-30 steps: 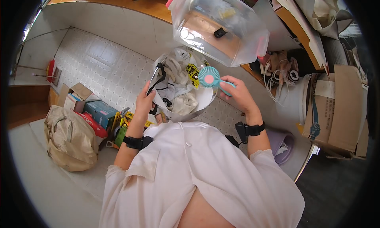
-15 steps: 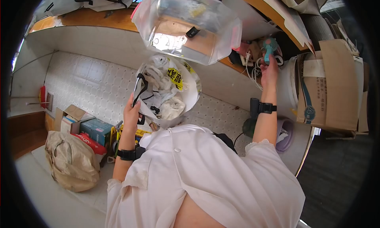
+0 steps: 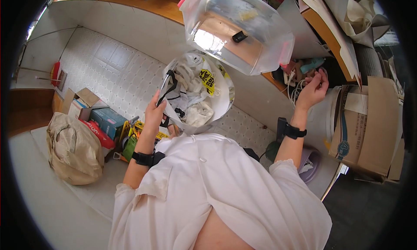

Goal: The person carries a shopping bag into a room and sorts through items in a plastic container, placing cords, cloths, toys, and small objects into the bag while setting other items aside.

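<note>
My left hand (image 3: 155,114) is closed on the rim and black handle of a white bag (image 3: 223,96), which stands upright with its mouth toward me. Crumpled white plastic bags (image 3: 186,78) and a yellow-and-black piece of packaging (image 3: 207,82) lie inside it. Over at the right, my right hand (image 3: 313,91) is raised beside the shelf with its fingers loosely bent and apart, holding nothing. Just beyond those fingers, a small teal handheld fan (image 3: 312,65) lies on the shelf. A white cable (image 3: 293,93) hangs down next to my right hand.
A clear plastic bin (image 3: 265,54) with a small black object (image 3: 239,36) in it juts over the shelf edge. Cardboard boxes (image 3: 373,124) stand at right. At left are a beige bag (image 3: 74,150) and a teal box (image 3: 107,122). A purple basin (image 3: 309,165) sits low at right.
My right hand has let go of the fan, which now lies on the shelf, and has drawn back from it. My left hand keeps its hold on the bag. The view has shifted.
</note>
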`<state>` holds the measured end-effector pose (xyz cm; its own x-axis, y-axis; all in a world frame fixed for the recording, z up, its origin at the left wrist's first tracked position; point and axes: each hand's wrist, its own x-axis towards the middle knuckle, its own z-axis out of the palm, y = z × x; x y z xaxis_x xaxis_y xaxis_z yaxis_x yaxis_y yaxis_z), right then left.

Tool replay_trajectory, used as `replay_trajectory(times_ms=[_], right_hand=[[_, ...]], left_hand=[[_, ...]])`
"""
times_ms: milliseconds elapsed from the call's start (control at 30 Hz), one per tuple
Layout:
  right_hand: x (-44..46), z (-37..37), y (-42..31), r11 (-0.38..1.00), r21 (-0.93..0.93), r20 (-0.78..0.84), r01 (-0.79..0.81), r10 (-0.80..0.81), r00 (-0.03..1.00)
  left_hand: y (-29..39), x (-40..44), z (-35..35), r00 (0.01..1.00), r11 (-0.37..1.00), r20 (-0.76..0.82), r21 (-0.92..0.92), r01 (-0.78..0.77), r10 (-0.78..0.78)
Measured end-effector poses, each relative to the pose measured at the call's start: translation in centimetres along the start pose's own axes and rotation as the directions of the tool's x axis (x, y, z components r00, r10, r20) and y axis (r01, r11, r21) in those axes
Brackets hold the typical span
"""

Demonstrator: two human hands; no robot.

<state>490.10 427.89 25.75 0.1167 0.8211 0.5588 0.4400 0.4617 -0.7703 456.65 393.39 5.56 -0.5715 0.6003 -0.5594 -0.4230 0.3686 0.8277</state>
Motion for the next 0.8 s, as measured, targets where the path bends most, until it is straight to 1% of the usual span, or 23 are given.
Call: replay_trajectory(times_ms=[33,67,100,133,167,233,267,300,333,367,433,500,567,633,667,700,733,767,800], right_hand=[[-1.6,0.8,-2.2,0.993,0.077,-0.014,0.089,-0.088,0.996],[-3.5,1.9,-4.6,0.983,0.166,0.131,0.080,-0.103,0.986],[-5.5,3.3,-6.7,0.967,0.250,0.269,0.059,-0.128,0.955],[-6.9,4.7,-8.0,0.989,0.118,0.433,0.088,-0.131,0.892],[-7.6,6.7,-8.8,0.965,0.014,0.564,0.262,-0.224,0.795],[-8.5,10.8,-7.8,0.956,-0.023,0.690,0.292,-0.196,0.696],[-8.3,12.8,-5.7,0.956,-0.017,0.692,0.292,-0.200,0.693],[-8.2,15.0,-3.0,0.897,-0.152,0.686,0.415,-0.207,0.698],[-8.1,16.6,-1.3,0.804,-0.286,0.680,0.521,-0.213,0.702],[-7.7,17.8,-0.7,0.806,-0.279,0.681,0.521,-0.216,0.700],[-7.4,19.5,0.2,0.799,-0.367,0.665,0.477,-0.133,0.735],[-6.7,21.2,0.9,0.778,-0.382,0.664,0.499,-0.145,0.733],[-6.1,21.1,1.8,0.754,-0.403,0.663,0.518,-0.150,0.733],[-5.4,20.8,1.4,0.823,-0.360,0.657,0.439,-0.110,0.746],[-5.5,20.7,1.2,0.822,-0.356,0.659,0.443,-0.115,0.743],[-5.8,20.1,0.8,0.994,-0.103,0.635,-0.026,0.086,0.768],[-6.2,19.3,-0.3,0.852,0.166,0.667,-0.496,0.274,0.693],[-6.4,18.2,-1.4,0.672,0.230,0.700,-0.704,0.388,0.599],[-6.6,17.5,-1.2,0.674,0.232,0.700,-0.702,0.386,0.601]], left_hand=[[0.2,-0.1,0.1,1.000,1.000,-0.006,0.006,0.002,-0.002],[0.4,-0.2,0.2,1.000,1.000,-0.005,0.015,0.004,-0.004],[0.4,-0.1,0.2,1.000,1.000,-0.005,0.018,0.005,-0.005],[0.3,0.1,0.3,1.000,1.000,-0.003,0.008,0.011,-0.011],[0.3,0.2,0.3,1.000,1.000,-0.003,-0.003,0.018,-0.018],[0.2,0.3,0.1,1.000,1.000,0.009,-0.012,0.012,-0.012],[0.3,0.2,0.0,1.000,1.000,0.018,-0.020,0.004,-0.004],[0.3,0.0,-0.2,1.000,1.000,0.011,-0.021,0.004,-0.004],[0.5,-0.3,-0.2,1.000,1.000,0.007,-0.001,-0.006,0.006],[0.7,-0.4,-0.2,1.000,1.000,0.001,0.017,-0.018,0.018],[0.9,-1.2,-0.4,1.000,1.000,-0.004,0.021,-0.011,0.011],[0.8,-1.3,-0.7,1.000,1.000,-0.011,0.019,-0.006,0.006],[0.3,-1.4,-1.1,1.000,1.000,0.002,-0.010,0.016,-0.016],[0.5,-1.5,-1.4,1.000,1.000,-0.007,-0.004,0.015,-0.015],[0.6,-1.6,-1.5,1.000,1.000,-0.012,0.005,0.014,-0.014],[0.4,-1.4,-1.6,1.000,1.000,-0.015,-0.001,0.012,-0.012],[0.1,-1.2,-1.6,1.000,1.000,-0.028,-0.014,0.000,-0.001],[-0.3,-0.9,-1.8,0.999,1.000,-0.039,-0.026,-0.012,0.011],[-0.3,-0.7,-1.8,0.999,0.999,-0.038,-0.028,-0.015,0.013]])
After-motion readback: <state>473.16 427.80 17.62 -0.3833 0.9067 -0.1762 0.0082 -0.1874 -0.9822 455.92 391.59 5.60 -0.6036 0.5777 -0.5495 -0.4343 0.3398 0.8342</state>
